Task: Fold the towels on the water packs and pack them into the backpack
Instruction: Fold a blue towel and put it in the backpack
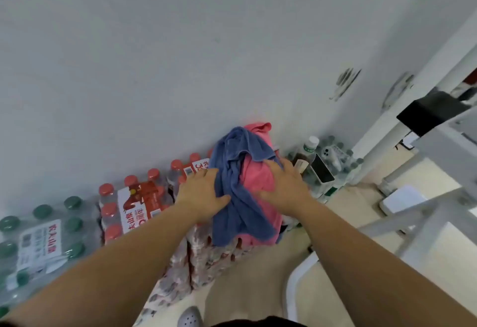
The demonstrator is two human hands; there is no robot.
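A crumpled blue towel [236, 179] lies heaped over a pink towel [259, 179] on top of stacked water packs against the wall. My left hand [201, 195] rests flat on the blue towel's left side, fingers spread, thumb pressing the cloth. On the pink towel's right side lies my right hand [284, 187], fingers spread, touching both towels. Neither hand has closed around the cloth. No backpack is in view.
Red-capped water packs [134, 202] and green-capped packs [38, 244] line the wall to the left. Right of the towels stand a dark drink bottle [305, 156], a white box and more bottles. A white metal frame [413, 130] and a white chair edge [296, 282] crowd the right.
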